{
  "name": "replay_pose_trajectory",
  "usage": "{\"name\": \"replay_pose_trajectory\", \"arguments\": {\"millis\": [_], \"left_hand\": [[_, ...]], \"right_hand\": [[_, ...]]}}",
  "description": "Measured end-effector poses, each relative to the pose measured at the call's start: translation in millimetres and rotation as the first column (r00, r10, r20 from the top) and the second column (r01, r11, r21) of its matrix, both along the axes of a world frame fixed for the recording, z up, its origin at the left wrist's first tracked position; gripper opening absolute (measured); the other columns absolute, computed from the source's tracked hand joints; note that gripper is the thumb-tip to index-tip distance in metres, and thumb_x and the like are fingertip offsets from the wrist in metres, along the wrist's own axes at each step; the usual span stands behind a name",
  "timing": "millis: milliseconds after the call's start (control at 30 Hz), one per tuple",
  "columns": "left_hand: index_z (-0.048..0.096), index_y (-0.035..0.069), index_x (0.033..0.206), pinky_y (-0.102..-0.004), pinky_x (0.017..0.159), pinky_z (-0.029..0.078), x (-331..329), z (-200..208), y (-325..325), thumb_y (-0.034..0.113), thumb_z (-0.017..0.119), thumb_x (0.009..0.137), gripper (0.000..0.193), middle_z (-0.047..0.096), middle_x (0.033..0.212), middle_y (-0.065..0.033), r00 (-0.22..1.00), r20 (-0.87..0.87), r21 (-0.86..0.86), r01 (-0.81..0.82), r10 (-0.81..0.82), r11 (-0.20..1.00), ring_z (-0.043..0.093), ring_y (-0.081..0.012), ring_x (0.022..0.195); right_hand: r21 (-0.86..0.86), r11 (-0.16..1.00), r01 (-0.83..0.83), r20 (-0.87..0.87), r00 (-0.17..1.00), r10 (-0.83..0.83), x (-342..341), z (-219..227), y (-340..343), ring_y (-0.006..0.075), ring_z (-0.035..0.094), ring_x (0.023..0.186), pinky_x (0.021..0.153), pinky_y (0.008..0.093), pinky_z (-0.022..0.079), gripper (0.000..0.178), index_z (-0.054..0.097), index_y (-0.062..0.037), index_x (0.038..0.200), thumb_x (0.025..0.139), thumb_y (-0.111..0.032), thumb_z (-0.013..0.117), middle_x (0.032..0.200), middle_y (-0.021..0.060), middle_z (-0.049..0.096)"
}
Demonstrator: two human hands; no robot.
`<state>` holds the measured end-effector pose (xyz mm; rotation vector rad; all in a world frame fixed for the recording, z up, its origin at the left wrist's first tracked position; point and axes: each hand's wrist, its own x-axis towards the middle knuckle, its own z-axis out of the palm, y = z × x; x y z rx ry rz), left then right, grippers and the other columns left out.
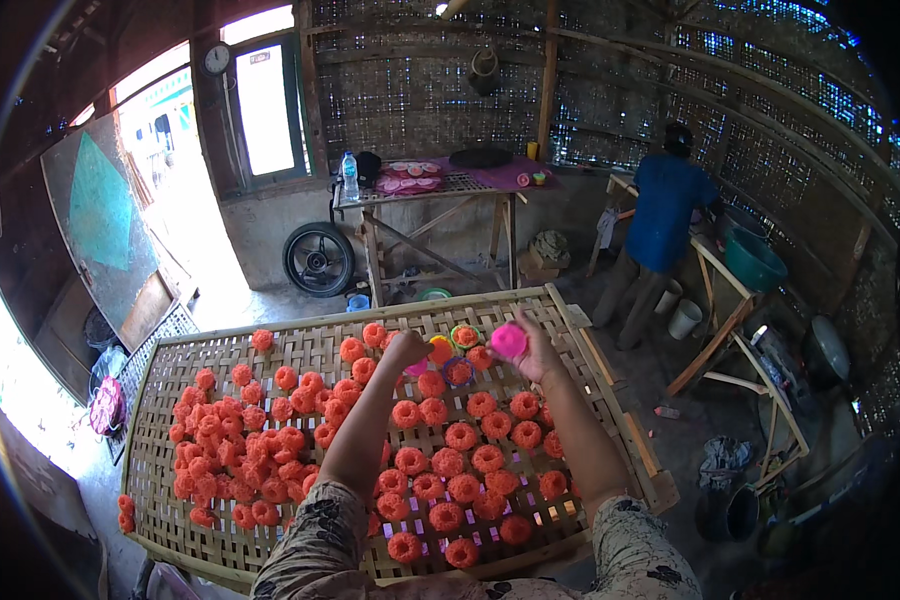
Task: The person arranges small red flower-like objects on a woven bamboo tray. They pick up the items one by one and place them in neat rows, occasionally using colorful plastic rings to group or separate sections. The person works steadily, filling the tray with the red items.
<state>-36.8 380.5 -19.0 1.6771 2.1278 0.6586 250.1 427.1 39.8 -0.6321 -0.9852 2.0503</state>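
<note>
Nearest: patterned sleeve. Pink cup: I am seeing it above the bamboo rack, right hand grasping it by the fingers; a loosening grip could drop it onto the orange rings. Its round face is pointing my way, no long axis showing. Left hand: fingers sitting clenched; contents, I cannot tell.

Head-worn fisheye looks down and forward over the nearby woven rack

Rustic workshop: woven walls, wooden table, slatted tray, red rings
</note>
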Motion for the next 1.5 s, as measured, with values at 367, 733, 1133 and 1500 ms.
{"name": "replay_pose_trajectory", "arguments": {"millis": [367, 733, 1133, 1500], "left_hand": [[0.057, 0.009, 0.097, -0.0438, 0.069, 0.052, 26, 41, -39, 0.03, 0.08, 0.068, 0.043, 0.066, 0.094, -0.011, 0.937, -0.346, 0.267, 0.147, -0.047, 0.953, 0.066, -0.0313, 0.086], [0.054, 0.011, 0.099, -0.044, 0.065, 0.05, 2, 40, -64, 0.026, 0.077, 0.072, 0.039, 0.066, 0.091, -0.0087, 0.932, -0.361, 0.19, 0.116, -0.04, 0.975, 0.066, -0.0316, 0.086], [0.054, 0.011, 0.113, -0.0413, 0.078, 0.051, 2, 116, -124, 0.031, 0.079, 0.075, 0.05, 0.066, 0.104, -0.0092, 0.993, 0.08, 0.528, -0.115, 0.085, 0.842, 0.065, -0.0271, 0.092], [0.05, 0.007, 0.128, -0.0339, 0.076, 0.058, -9, 106, -257, 0.034, 0.058, 0.093, 0.045, 0.062, 0.113, -0.0114, -0.446, 0.861, 0.051, -0.403, -0.244, 0.914, 0.065, -0.0207, 0.089]], "right_hand": [[0.529, 0.071, -0.846, 0.641, 0.343, -0.687, -70, -35, -47, 0.0348, 0.054, 0.114, 0.098, 0.0483, 0.042, 0.051, 0.06, -0.017, 0.119, 0.072, -0.033, 0.075, 0.122, 0.0111, 0.058], [0.914, 0.286, -0.288, 0.395, 0.797, -0.457, -61, -6, -51, 0.0311, 0.061, 0.099, 0.082, 0.0435, 0.049, 0.056, 0.056, -0.0113, 0.121, 0.076, -0.036, 0.077, 0.114, 0.0147, 0.06], [0.648, 0.123, -0.752, 0.678, 0.495, -0.542, -64, -2, -58, 0.0323, 0.052, 0.116, 0.101, 0.0498, 0.035, 0.062, 0.056, -0.0145, 0.123, 0.071, -0.041, 0.078, 0.121, 0.0147, 0.056], [0.335, 0.942, -0.012, 0.261, 0.962, -0.08, -56, 9, 16, 0.0244, 0.059, 0.101, 0.084, 0.0374, 0.049, 0.046, 0.057, -0.0082, 0.109, 0.078, -0.039, 0.073, 0.109, 0.0144, 0.055]]}}
